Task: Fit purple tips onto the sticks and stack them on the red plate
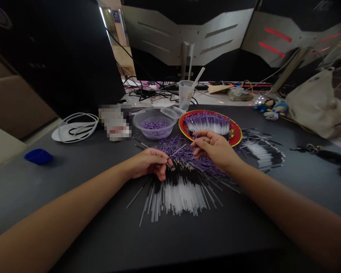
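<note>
My left hand (147,163) holds a thin rod (176,151) between its fingertips, above a spread heap of black-and-white rods (179,193). My right hand (213,148) pinches a thin purple stick at its fingertips, over a loose layer of purple sticks (184,153). Both hands are close together and do not touch. Behind them, a red plate with a gold rim (236,132) carries a fanned bundle of purple-and-white rods. A clear plastic bowl (136,123) holds short purple pieces. A tidy black-and-white bundle (263,153) lies to the right.
A plastic measuring cup with a straw (185,94) stands behind the bowl. On the dark tabletop are a blue dish (38,156), white cables (76,127), keys (312,149), small plush toys (269,108) and a canvas bag (315,104). Monitors and tangled wires fill the back.
</note>
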A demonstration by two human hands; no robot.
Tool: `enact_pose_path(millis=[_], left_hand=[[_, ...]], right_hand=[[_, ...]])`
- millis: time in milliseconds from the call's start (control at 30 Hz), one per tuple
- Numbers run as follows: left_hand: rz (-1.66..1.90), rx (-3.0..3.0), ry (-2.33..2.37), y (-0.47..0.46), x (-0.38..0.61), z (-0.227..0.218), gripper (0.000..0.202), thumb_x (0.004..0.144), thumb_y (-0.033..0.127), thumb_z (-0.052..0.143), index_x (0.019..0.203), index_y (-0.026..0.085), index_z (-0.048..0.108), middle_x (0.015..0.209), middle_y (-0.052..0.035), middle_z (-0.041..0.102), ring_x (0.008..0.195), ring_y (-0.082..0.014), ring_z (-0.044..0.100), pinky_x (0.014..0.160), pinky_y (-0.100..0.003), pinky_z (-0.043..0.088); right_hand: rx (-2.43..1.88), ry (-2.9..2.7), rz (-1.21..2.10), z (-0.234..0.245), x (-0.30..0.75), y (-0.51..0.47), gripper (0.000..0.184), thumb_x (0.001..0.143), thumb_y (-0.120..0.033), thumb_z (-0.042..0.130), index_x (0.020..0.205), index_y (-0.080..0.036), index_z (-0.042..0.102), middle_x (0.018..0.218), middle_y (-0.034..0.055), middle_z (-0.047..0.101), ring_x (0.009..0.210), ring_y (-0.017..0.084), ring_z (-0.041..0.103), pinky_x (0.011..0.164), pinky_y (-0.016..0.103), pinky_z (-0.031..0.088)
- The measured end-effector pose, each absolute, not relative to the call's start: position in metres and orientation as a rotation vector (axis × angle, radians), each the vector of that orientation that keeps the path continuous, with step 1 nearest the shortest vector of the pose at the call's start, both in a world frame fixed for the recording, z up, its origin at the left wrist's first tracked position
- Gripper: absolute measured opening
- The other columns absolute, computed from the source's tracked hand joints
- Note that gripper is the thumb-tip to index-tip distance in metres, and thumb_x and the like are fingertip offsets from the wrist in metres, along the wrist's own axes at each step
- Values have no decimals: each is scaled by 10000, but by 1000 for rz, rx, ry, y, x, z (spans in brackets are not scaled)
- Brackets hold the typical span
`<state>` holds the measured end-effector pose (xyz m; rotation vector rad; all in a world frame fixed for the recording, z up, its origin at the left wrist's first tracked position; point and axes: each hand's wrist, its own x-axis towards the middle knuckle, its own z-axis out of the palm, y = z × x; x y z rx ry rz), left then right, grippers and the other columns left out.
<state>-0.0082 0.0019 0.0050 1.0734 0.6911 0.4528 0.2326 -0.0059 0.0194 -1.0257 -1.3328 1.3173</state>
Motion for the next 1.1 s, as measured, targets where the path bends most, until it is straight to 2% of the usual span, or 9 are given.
enact_pose_path(millis=[100,267,367,467,667,1100], left_hand=[[428,1109,691,1,-9,5,186,759,256,670,838,87,675,551,-41,653,502,-146,647,524,-232,525],[412,1132,695,1,-9,6,213,749,284,692,851,97,675,563,-36,664,512,-135,647,531,-222,523],[408,1141,691,1,-10,7,223,746,295,699,852,99,675,565,-39,669,516,-134,650,536,-219,523],[400,1159,683,2,-10,7,224,759,293,695,872,101,674,581,-50,680,526,-132,653,543,-213,520],[376,1183,654,2,-10,6,218,792,291,678,899,101,669,606,-60,688,543,-129,654,552,-216,519],[338,1233,660,3,-12,5,197,812,274,654,929,116,664,616,-39,686,561,-113,651,576,-201,511]], right_hand=[[-1045,-1343,1358,20,233,-8,168,793,-296,620,897,-201,528,808,27,666,671,135,642,616,297,533],[-1028,-1366,1334,18,232,-9,185,818,-346,592,853,-222,459,906,41,676,829,164,652,713,339,543],[-1021,-1386,1270,17,232,-8,192,787,-331,634,831,-215,487,857,18,639,755,140,631,662,310,548],[-981,-1323,1375,19,232,-10,212,772,-326,661,823,-217,488,764,-3,637,671,131,639,656,319,558],[-913,-1224,1461,23,232,-14,263,746,-328,703,824,-219,477,865,30,705,825,170,691,792,361,554],[-862,-1212,1555,24,234,-15,195,760,-274,694,786,-204,514,851,26,702,777,158,693,776,345,566]])
